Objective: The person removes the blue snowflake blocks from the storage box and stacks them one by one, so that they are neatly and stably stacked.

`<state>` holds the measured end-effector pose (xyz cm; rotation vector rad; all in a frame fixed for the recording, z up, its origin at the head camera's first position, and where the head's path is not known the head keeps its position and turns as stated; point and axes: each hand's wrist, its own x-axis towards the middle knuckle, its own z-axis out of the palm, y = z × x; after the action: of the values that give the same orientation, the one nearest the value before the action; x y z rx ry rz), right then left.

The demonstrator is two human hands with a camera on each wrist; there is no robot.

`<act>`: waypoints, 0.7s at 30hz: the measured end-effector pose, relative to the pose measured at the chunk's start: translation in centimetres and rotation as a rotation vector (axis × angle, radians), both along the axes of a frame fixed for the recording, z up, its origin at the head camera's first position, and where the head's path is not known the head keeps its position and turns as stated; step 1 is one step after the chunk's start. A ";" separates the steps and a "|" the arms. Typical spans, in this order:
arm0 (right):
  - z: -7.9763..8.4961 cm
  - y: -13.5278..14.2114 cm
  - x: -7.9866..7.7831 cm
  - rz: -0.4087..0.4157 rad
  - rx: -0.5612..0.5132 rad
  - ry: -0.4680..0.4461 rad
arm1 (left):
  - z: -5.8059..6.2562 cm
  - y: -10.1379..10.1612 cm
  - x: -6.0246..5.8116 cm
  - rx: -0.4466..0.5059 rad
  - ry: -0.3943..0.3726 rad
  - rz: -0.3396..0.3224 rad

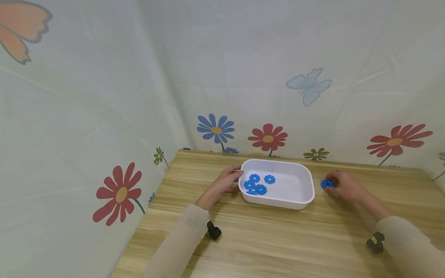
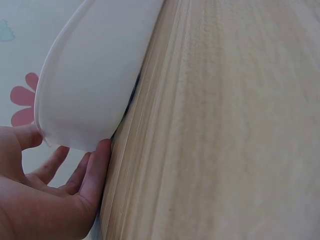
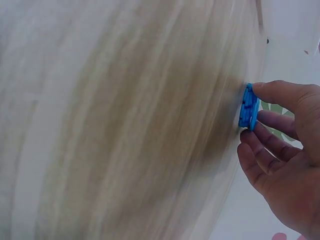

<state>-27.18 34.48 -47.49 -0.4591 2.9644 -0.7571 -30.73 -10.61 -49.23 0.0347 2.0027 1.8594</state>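
Risk at the stack: the blue stack [image 1: 327, 183], to the right of the tray [image 1: 292, 185], could slip or fan apart, I judge; cause would be a pinch on thin notched edges with little to hold its layers together.
Risk at the rim: if brought toward the tray too low, it might knock the tray's right end; cause, the raised wall on that side.
Risk at the tray: the tray could slide or turn on the desk [image 1: 271, 235]; cause, a bump while only its left end is steadied.
Stack vs fingers: between thumb [image 3: 280, 92] and fingertips of the right hand [image 1: 347, 187], at the very tips, well clear of the palm; just beside the tray's right end, apart from it. Desk contact: cannot tell.
Right fingers: bent, parted only by the stack's width, pinching its edge.
Left fingers: the left hand [image 1: 226, 180] grips the tray's left end, thumb at the rim, other fingers lower against the outer wall; the gap is about the wall's height.
Loose discs: several blue discs [image 1: 260, 189] inside the tray, toward its left end; most overlap, one lies slightly apart nearer the tray's middle.
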 end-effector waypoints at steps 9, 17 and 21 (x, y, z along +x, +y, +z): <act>0.0 -0.1 -0.1 0.019 0.010 0.010 | -0.1 0.1 0.0 0.011 0.006 -0.002; -0.6 0.0 -0.3 0.031 0.012 0.045 | -0.2 0.0 -0.1 0.012 0.006 0.006; -0.7 0.0 -0.3 0.020 0.009 0.039 | -0.4 0.0 -0.3 0.014 0.006 0.003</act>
<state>-27.47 34.43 -48.22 -0.5083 2.9934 -0.7415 -30.98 -10.60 -49.62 0.0408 1.9952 1.8773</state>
